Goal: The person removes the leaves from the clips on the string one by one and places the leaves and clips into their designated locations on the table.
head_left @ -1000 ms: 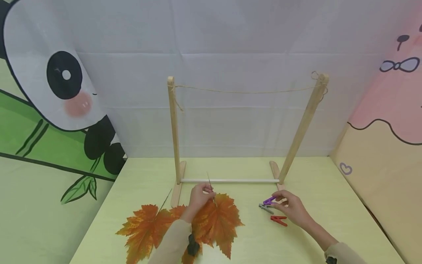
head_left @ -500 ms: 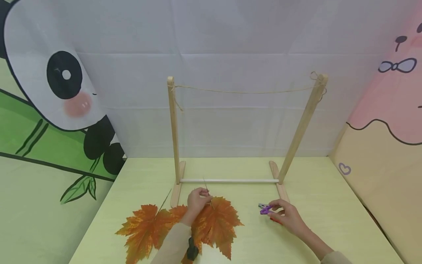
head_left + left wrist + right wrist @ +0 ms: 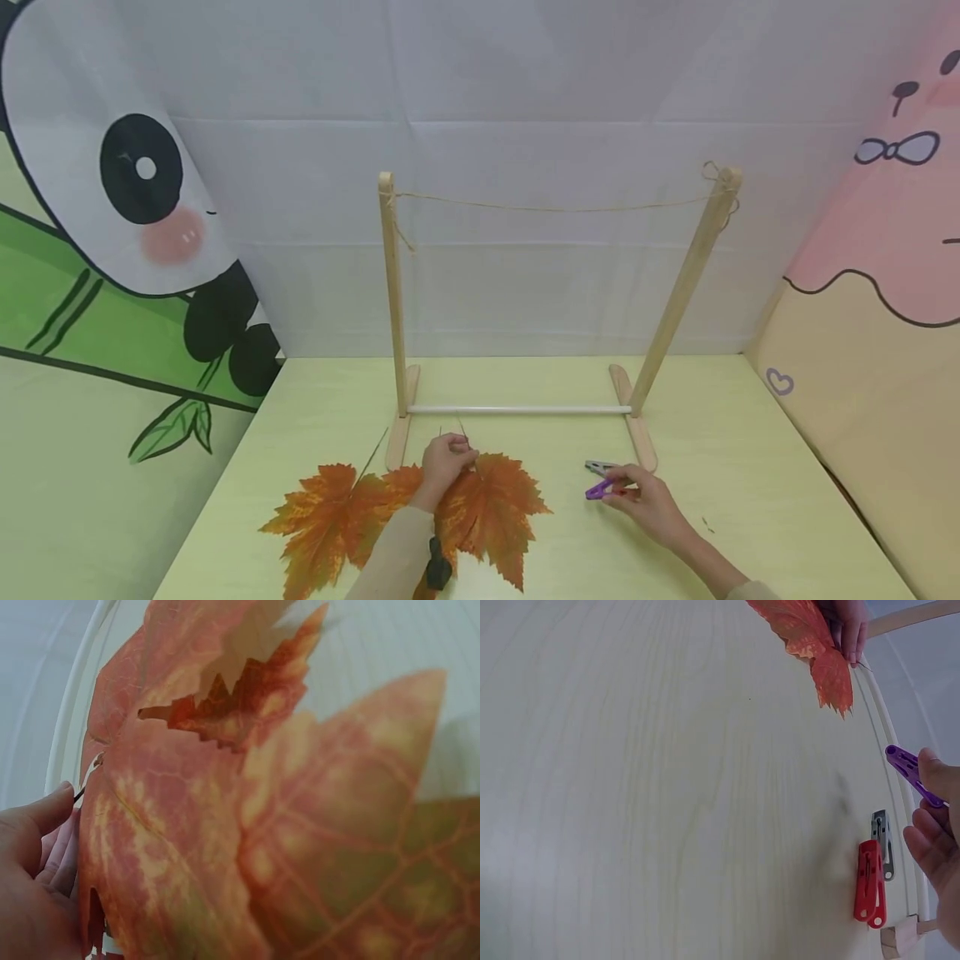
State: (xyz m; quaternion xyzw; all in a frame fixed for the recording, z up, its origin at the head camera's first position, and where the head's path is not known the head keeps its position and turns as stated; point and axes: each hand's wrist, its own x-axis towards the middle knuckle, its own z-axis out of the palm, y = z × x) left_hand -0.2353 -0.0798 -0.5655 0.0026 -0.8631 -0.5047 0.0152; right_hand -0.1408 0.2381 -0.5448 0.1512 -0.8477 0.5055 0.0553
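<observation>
In the head view my left hand [image 3: 444, 471] pinches the thin stem of an orange maple leaf [image 3: 498, 508], whose blade spreads out to the right. More orange leaf lies under my wrist, and another maple leaf [image 3: 322, 521] rests at the left with its stem pointing up. My right hand [image 3: 647, 502] holds a purple clothespin [image 3: 907, 769] between thumb and fingers, above the table. Close below it in the right wrist view are a grey clothespin [image 3: 883, 844] and a red clothespin [image 3: 868, 881], side by side on the table.
Behind both hands stands a wooden frame with a left post [image 3: 394, 300], a leaning right post [image 3: 686, 292] and a white crossbar [image 3: 517, 410] low between them. A thin string [image 3: 555, 208] is tied across the top. Printed cloth panels flank the pale table [image 3: 750, 433].
My right hand has carried the purple clothespin nearer to me and slightly left, away from the grey one. My left hand has come down a little with the leaf stem.
</observation>
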